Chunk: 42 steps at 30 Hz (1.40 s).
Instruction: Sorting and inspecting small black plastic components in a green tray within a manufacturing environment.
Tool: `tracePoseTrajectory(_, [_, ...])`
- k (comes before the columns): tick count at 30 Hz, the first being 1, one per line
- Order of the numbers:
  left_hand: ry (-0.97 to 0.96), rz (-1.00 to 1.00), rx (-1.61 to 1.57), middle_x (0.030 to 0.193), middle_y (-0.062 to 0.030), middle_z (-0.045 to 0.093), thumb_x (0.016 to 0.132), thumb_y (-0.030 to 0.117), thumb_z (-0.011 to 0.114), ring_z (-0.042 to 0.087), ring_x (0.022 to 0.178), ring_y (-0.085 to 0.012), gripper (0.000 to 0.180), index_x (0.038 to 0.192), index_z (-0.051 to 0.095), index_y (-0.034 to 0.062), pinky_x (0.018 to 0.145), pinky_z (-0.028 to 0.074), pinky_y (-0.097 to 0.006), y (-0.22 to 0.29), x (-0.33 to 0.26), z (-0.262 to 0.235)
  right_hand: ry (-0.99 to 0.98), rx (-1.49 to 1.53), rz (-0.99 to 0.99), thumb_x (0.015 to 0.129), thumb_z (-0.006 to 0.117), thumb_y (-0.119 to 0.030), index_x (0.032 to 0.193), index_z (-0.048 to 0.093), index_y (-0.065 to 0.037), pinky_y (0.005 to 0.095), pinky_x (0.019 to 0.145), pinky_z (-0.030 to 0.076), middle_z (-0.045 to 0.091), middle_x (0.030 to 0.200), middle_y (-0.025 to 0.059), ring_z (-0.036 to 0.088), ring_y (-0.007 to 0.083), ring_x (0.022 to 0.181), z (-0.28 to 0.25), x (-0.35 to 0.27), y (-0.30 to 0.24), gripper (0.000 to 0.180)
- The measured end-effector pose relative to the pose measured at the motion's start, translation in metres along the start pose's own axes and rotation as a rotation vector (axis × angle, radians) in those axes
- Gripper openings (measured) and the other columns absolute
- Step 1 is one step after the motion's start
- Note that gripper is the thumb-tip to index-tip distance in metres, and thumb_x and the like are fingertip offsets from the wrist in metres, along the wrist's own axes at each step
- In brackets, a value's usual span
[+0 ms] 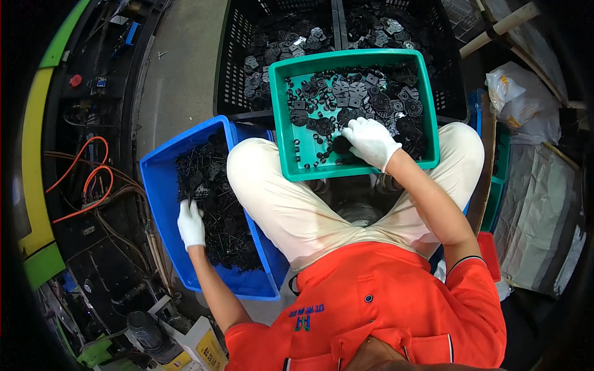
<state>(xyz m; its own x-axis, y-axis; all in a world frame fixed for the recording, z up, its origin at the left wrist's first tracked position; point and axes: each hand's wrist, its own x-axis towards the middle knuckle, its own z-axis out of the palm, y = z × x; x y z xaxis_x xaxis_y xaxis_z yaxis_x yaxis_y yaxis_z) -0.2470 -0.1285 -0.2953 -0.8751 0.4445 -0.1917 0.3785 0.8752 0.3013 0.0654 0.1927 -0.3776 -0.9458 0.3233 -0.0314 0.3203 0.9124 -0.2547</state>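
Observation:
My right hand (pixel 369 143), in a white glove, is over the front part of a green tray (pixel 286 148) resting across my knees. Its fingers are closed on a dark round plastic part (pixel 341 145). Flat black plastic parts (pixel 356 93) and several small black ring-like pieces (pixel 309 104) lie in the tray. To the left, a blue bin (pixel 162 185) holds a heap of thin, branching black plastic pieces (pixel 226 216). My left hand (pixel 191 226), gloved too, is inside this bin at the heap's left side. Its fingers look closed at the black pieces; what they hold is unclear.
Beyond the tray stands a large black crate (pixel 226 86) with a divider, full of flat black parts. At the left is machinery with an orange hose (pixel 102 170). A clear plastic bag (pixel 526 102) and a red container (pixel 489 256) are at the right.

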Motion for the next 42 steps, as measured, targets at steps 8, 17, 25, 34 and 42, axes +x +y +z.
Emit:
tracePoseTrajectory(8, [0.42, 0.144, 0.528, 0.124, -0.0179, 0.048, 0.078, 0.02, 0.065, 0.045, 0.112, -0.0372, 0.047, 0.12, 0.049, 0.0056, 0.092, 0.039, -0.045, -0.009, -0.026, 0.0, 0.13, 0.601, 0.156, 0.08, 0.062, -0.023, 0.101, 0.057, 0.004, 0.0347, 0.071, 0.05, 0.062, 0.089, 0.0167, 0.062, 0.0303, 0.078, 0.005, 0.002, 0.003, 0.035])
tracePoseTrajectory(17, [0.038, 0.937, -0.16, 0.101, -0.0132, 0.06, 0.078, 0.01, 0.061, 0.055, 0.097, -0.0311, 0.023, 0.1, 0.061, 0.0048, 0.085, 0.044, -0.039, 0.212, -0.025, 0.068, 0.06, 2.194, 0.439, 0.093, 0.05, -0.026, 0.111, 0.053, 0.0, 0.0256, 0.07, 0.048, 0.061, 0.098, 0.0077, 0.056, 0.0116, 0.078, -0.036, -0.004, -0.006, 0.033])
tracePoseTrajectory(25, [-0.209, 0.902, 0.384, 0.089, -0.0111, 0.053, 0.077, 0.012, 0.058, 0.058, 0.081, -0.0301, 0.02, 0.096, 0.055, 0.0091, 0.067, 0.049, -0.041, 0.255, -0.016, 0.148, 0.051, 2.368, 0.408, 0.093, 0.051, -0.022, 0.114, 0.053, 0.001, 0.027, 0.073, 0.051, 0.062, 0.101, 0.0095, 0.06, 0.0138, 0.081, -0.043, -0.013, -0.003, 0.032])
tracePoseTrajectory(34, [-0.03, 0.939, 0.29, 0.086, -0.0132, 0.052, 0.078, 0.008, 0.052, 0.059, 0.077, -0.0304, 0.009, 0.085, 0.057, 0.0078, 0.063, 0.05, -0.041, 0.258, -0.012, 0.165, 0.058, 2.238, 0.361, 0.091, 0.049, -0.013, 0.108, 0.054, 0.002, 0.0313, 0.077, 0.052, 0.061, 0.098, 0.0094, 0.061, 0.0161, 0.081, -0.043, -0.008, -0.006, 0.023])
tracePoseTrajectory(42, [0.0, 0.862, 0.272, 0.088, -0.0136, 0.051, 0.078, 0.009, 0.053, 0.058, 0.077, -0.0297, 0.007, 0.085, 0.053, 0.0081, 0.064, 0.05, -0.04, 0.257, -0.012, 0.17, 0.129, 2.027, 0.397, 0.092, 0.046, -0.012, 0.114, 0.051, 0.003, 0.0295, 0.076, 0.05, 0.06, 0.103, 0.0104, 0.057, 0.0136, 0.081, -0.05, -0.002, -0.012, 0.027])
